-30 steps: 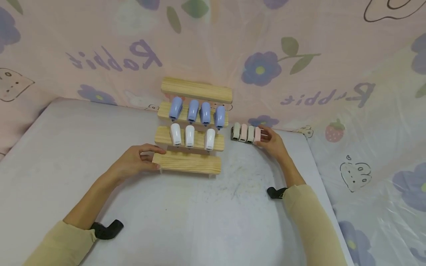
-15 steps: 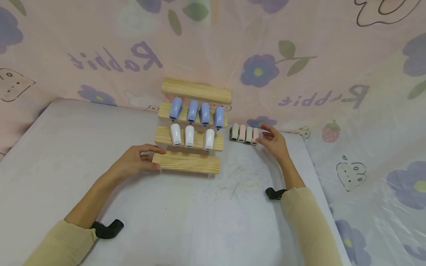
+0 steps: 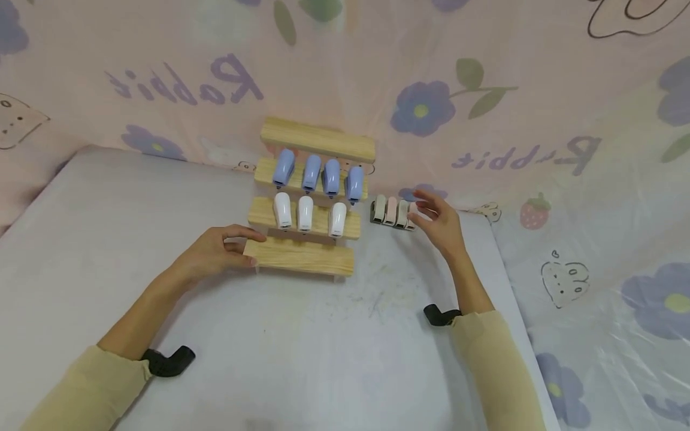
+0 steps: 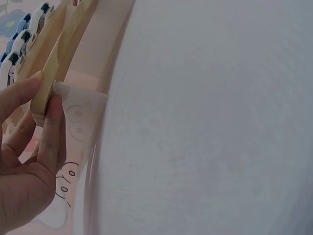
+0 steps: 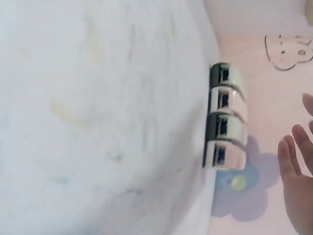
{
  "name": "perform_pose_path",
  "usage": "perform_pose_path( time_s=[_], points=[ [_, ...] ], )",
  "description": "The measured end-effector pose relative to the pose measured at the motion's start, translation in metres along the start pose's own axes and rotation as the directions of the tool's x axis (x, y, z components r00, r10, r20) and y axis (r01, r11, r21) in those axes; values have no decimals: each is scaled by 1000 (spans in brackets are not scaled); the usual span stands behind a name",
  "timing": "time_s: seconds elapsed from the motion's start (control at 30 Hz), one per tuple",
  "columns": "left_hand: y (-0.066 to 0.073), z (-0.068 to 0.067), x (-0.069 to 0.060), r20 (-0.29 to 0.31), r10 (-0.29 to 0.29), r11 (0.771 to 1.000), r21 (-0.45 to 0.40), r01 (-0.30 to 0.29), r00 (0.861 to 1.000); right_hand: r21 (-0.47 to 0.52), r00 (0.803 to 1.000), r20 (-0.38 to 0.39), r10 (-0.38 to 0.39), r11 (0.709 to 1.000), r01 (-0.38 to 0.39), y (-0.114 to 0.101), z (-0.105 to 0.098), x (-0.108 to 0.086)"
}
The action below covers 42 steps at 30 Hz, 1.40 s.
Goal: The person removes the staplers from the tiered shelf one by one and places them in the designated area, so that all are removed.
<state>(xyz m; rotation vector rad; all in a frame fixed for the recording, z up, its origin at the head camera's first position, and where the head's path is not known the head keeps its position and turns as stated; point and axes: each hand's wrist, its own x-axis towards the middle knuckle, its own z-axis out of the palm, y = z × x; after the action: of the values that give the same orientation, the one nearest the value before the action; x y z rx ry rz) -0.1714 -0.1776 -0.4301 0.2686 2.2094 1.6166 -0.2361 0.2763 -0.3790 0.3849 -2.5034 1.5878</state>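
A tiered wooden display rack [image 3: 302, 257] stands on the table, its left end pinched at the lowest shelf by my left hand [image 3: 212, 254]. The left wrist view shows the thumb on one face of that wooden shelf [image 4: 54, 68] and the fingers on the other. Several small blue staplers [image 3: 311, 173] line an upper shelf, and three white staplers [image 3: 305, 214] sit one shelf lower. Right of the rack, pale green staplers [image 3: 380, 209] alternate with pink staplers [image 3: 391, 211] in a tight row. My right hand [image 3: 443, 230] hovers by that row's right end, fingers loosely spread, apart from the staplers.
A printed curtain [image 3: 323, 72] with flowers and rabbits hangs behind the white-covered table [image 3: 345, 347] and down its right side. Each wrist wears a black mount [image 3: 171, 361].
My right hand has let go of the rightmost pink stapler and moved slightly up and away. The left hand keeps its hold on the rack. The camera view has shifted a little.
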Motion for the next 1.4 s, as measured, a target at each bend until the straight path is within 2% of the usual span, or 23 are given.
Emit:
perform_pose_path(
  time_s=[0.4, 0.63, 0.87, 1.4],
  points=[
    [0, -1, 2, 3, -7, 1000, -5, 7, 1000, -3, 993, 46, -113, 994, 113, -36, 16, 1],
    [1, -2, 1, -4, -9, 1000, 18, 9, 1000, 10, 984, 70, -162, 987, 162, -52, 24, 4],
    [0, 0, 2, 2, -15, 1000, 1, 15, 1000, 6, 968, 110, -224, 974, 224, -63, 30, 3],
    [-2, 1, 3, 2, -13, 1000, -10, 13, 1000, 73, 941, 187, -282, 959, 273, -86, 48, 12]
  ],
)
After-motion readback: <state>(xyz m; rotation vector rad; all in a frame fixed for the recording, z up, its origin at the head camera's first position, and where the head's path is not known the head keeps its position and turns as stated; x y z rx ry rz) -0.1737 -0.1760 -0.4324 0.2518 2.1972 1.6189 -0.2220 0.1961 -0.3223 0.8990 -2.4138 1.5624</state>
